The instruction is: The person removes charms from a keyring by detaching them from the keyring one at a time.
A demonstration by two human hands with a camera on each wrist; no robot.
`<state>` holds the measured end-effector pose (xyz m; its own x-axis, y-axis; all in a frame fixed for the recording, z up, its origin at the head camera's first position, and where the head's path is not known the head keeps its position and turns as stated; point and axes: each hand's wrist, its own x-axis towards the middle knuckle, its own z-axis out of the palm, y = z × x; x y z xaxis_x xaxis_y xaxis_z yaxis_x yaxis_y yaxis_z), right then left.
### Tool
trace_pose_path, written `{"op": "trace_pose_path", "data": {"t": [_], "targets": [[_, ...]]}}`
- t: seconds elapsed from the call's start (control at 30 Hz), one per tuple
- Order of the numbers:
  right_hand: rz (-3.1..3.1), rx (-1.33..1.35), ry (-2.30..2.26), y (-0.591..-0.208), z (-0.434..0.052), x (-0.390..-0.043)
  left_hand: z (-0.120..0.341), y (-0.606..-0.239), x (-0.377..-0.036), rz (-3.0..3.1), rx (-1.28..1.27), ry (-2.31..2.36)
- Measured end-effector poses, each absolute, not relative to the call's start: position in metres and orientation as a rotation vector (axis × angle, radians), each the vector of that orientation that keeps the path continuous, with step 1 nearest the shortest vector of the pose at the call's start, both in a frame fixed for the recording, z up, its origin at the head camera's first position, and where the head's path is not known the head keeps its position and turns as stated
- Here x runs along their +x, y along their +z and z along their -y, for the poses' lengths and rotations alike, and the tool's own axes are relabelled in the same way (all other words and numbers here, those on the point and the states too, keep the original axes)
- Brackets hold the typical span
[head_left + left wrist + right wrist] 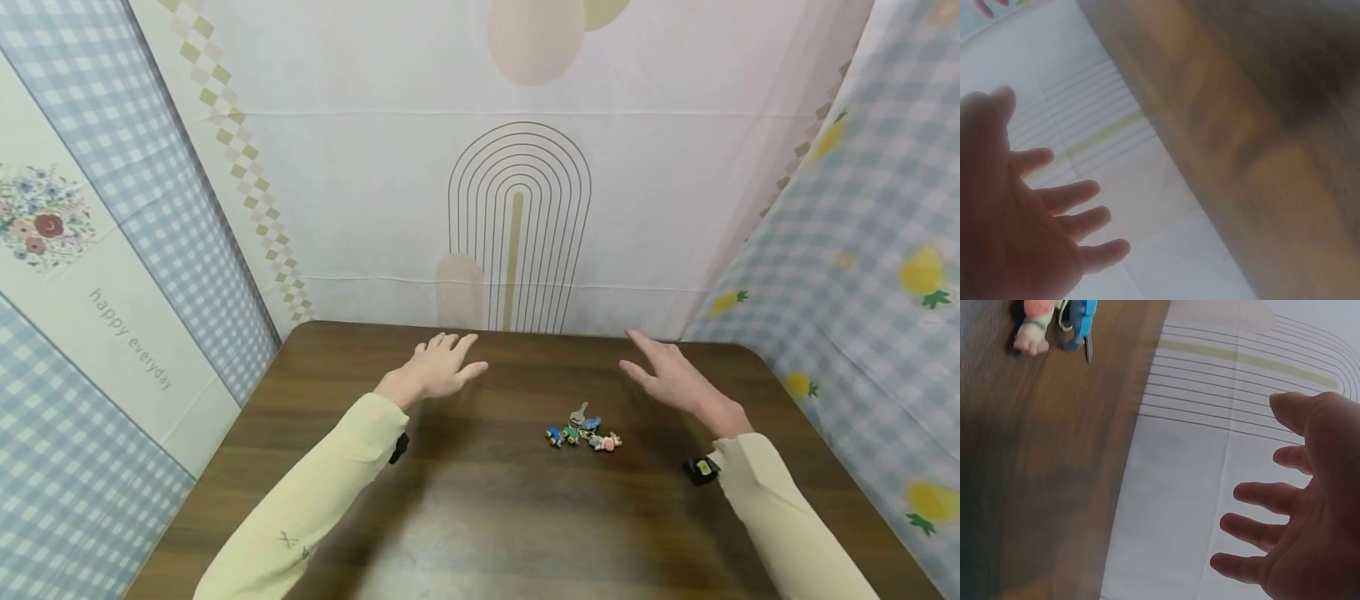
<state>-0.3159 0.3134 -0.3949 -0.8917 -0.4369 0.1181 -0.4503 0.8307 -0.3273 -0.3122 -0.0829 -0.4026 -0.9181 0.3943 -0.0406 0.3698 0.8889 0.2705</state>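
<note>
Hovering above the far half of the brown wooden table (465, 500), both hands are holding nothing at all. The left hand (438, 367) is floating palm down with its fingers spread and loose, and the left wrist view is showing the same: an empty palm, fingers fanned out against the pale backdrop cloth (375, 208). The right hand (671, 375) is hanging over the other side, fingers straight and slightly parted, and its wrist view is confirming that they are closing on nothing.

Between the two hands, a little nearer the person and closer to the right one, a bunch of keys (583, 430) is lying flat on the wood, well apart from either palm. A grey metal key is pointing away, and small coloured charms in blue, green and pink are clustering round it. The right wrist view is catching the edge of the cluster, a pink figure and a blue piece side by side.

By the look of it, this bunch is going to be light, hard and jangly, a loose clump rather than one stiff piece, so the parts are likely to swing and trail once lifted. The charms may be the delicate bits. The soundest hold looks like a pinch on the metal key or the middle where everything joins.
</note>
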Motion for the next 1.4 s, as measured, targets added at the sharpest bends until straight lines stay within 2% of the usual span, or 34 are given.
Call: {"op": "trace_pose_path", "data": {"t": [0.63, 1.4], "targets": [[2.964, 0.63, 0.672, -0.419, -0.297, -0.297, 0.048, -0.421, -0.302, -2.899, 0.677, 0.647], [2.955, 0.621, 0.838, -0.454, -0.259, -0.291, 0.006, -0.442, -0.279, -2.792, 0.69, 0.712]]}}
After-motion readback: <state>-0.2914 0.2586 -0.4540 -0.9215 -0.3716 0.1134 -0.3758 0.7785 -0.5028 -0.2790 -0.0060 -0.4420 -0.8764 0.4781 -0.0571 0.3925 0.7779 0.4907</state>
